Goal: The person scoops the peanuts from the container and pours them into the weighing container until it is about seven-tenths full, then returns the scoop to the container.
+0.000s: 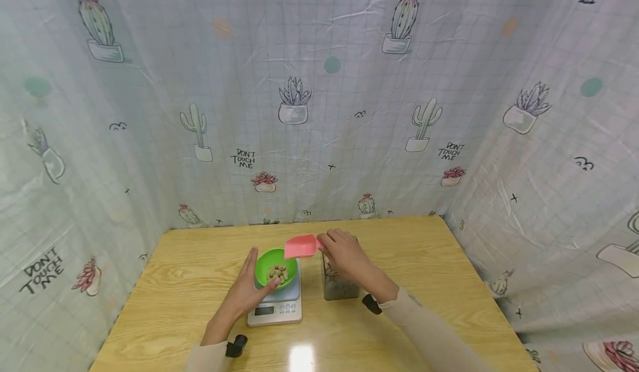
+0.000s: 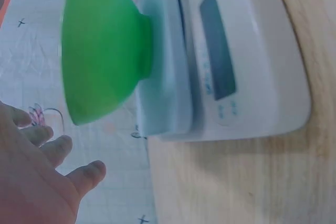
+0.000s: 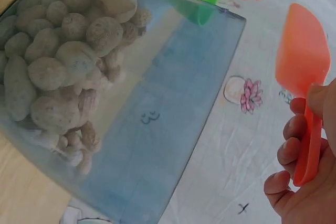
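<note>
My right hand (image 1: pixel 344 253) grips the handle of a pink scoop (image 1: pixel 301 246), its fingers curled round it in the right wrist view. The scoop is over the right rim of a green bowl (image 1: pixel 264 262); its inside looks bare. Tan lumpy pieces (image 1: pixel 277 274), like unshelled peanuts, lie in the bowl. Beneath the bowl is a white kitchen scale (image 1: pixel 274 315). My left hand (image 1: pixel 248 291) is spread at the bowl's left side, and the left wrist view shows its fingers (image 2: pixel 58 153) apart from the bowl. Below my right hand stands a clear container (image 3: pixel 157 124) partly filled with tan pieces (image 3: pixel 63 61).
The wooden table (image 1: pixel 414 283) carries the scale and, to its right, the container. A cactus-print curtain (image 1: pixel 329 139) hangs behind and on both sides. A black wrist strap piece (image 1: pixel 237 346) shows by the left sleeve.
</note>
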`<state>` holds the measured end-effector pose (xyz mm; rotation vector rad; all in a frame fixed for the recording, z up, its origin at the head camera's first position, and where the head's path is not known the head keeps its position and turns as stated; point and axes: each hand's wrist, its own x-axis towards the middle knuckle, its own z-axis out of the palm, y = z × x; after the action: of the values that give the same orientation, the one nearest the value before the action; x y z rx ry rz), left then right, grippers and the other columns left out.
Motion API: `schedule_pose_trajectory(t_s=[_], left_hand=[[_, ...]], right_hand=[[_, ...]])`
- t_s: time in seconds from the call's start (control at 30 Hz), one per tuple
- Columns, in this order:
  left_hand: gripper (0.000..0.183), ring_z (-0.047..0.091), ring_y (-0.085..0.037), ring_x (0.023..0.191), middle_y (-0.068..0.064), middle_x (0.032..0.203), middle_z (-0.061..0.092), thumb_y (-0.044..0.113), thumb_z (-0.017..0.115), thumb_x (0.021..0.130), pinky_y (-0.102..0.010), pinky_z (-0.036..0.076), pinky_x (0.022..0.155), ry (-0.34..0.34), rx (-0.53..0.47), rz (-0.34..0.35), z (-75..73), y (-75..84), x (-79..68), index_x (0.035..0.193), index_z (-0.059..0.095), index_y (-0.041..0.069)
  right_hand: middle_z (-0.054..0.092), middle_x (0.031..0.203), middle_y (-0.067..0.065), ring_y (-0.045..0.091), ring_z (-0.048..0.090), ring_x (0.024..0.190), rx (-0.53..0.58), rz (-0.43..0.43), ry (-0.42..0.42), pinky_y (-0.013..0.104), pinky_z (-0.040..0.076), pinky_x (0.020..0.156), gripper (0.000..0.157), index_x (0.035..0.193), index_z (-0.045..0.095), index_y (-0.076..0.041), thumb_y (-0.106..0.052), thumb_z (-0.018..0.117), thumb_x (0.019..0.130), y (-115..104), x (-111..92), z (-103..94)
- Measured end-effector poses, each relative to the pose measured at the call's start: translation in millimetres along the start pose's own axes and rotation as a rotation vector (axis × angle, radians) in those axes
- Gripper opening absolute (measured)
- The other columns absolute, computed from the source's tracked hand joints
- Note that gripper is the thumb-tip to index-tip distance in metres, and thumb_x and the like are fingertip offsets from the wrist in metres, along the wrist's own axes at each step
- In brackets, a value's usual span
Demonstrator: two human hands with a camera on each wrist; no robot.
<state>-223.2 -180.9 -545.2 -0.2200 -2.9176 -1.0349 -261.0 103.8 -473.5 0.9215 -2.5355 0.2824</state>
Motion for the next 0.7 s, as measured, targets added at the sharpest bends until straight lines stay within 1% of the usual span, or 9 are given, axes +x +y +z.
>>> schedule_pose_trajectory(t_s=[0.07,0.13,0.23,0.33,0.43,0.57,0.7], left_hand=[[0.102,0.023,-0.040,0.141,-0.006,0.160,-0.001,0.056,0.060,0.082,-0.061,0.036,0.100,0.011,0.002,0.012,-1.8,3.7,-0.4,0.151,-0.006,0.021],[0.102,0.024,-0.039,0.141,-0.004,0.160,-0.001,0.056,0.061,0.082,-0.060,0.036,0.100,0.021,-0.010,0.023,-3.8,8.1,-0.3,0.151,-0.007,0.024],[0.102,0.027,-0.038,0.140,-0.002,0.160,-0.001,0.058,0.061,0.081,-0.060,0.037,0.100,0.035,-0.019,0.040,-6.6,15.5,0.0,0.150,-0.008,0.029],[0.101,0.029,-0.037,0.139,0.003,0.159,-0.002,0.062,0.060,0.079,-0.060,0.037,0.099,0.045,-0.030,0.052,-8.7,22.7,-0.3,0.149,-0.007,0.034],[0.100,0.028,-0.037,0.139,0.007,0.159,-0.004,0.062,0.059,0.080,-0.061,0.037,0.099,0.045,-0.030,0.074,-10.0,30.1,1.3,0.149,-0.008,0.035],[0.099,0.028,-0.037,0.140,0.010,0.159,-0.005,0.061,0.059,0.081,-0.061,0.038,0.098,0.042,-0.039,0.112,-10.4,42.0,5.8,0.148,-0.009,0.037],[0.099,0.027,-0.035,0.140,0.012,0.158,-0.006,0.061,0.059,0.081,-0.060,0.038,0.099,0.034,-0.051,0.151,-8.6,54.9,10.1,0.148,-0.010,0.037]], right_hand=[[0.058,0.092,-0.003,0.013,0.051,0.081,0.016,0.019,0.018,0.028,0.041,0.069,0.022,0.114,0.057,-0.017,-0.027,0.047,0.098,3.4,-2.8,-1.2],[0.058,0.092,-0.003,0.013,0.052,0.082,0.028,0.030,0.038,0.029,0.043,0.071,0.023,0.114,0.057,-0.016,-0.027,0.046,0.098,7.1,-5.2,-3.1],[0.059,0.092,-0.002,0.013,0.053,0.081,0.033,0.024,0.084,0.030,0.044,0.071,0.021,0.113,0.059,-0.015,-0.025,0.049,0.097,12.7,-9.5,-6.5],[0.058,0.088,-0.002,0.013,0.051,0.077,0.031,0.016,0.119,0.029,0.042,0.067,0.018,0.109,0.060,-0.014,-0.021,0.055,0.094,17.8,-14.4,-9.2],[0.057,0.087,-0.003,0.012,0.050,0.076,0.020,0.019,0.112,0.028,0.040,0.066,0.017,0.108,0.060,-0.015,-0.020,0.057,0.092,24.8,-19.6,-13.2],[0.057,0.086,-0.003,0.012,0.049,0.076,-0.008,0.023,0.091,0.029,0.040,0.066,0.017,0.108,0.060,-0.014,-0.021,0.056,0.093,36.0,-26.3,-23.0],[0.056,0.084,-0.001,0.014,0.049,0.074,-0.047,-0.003,0.102,0.030,0.039,0.064,0.017,0.107,0.061,-0.013,-0.021,0.057,0.092,46.5,-32.7,-32.5]])
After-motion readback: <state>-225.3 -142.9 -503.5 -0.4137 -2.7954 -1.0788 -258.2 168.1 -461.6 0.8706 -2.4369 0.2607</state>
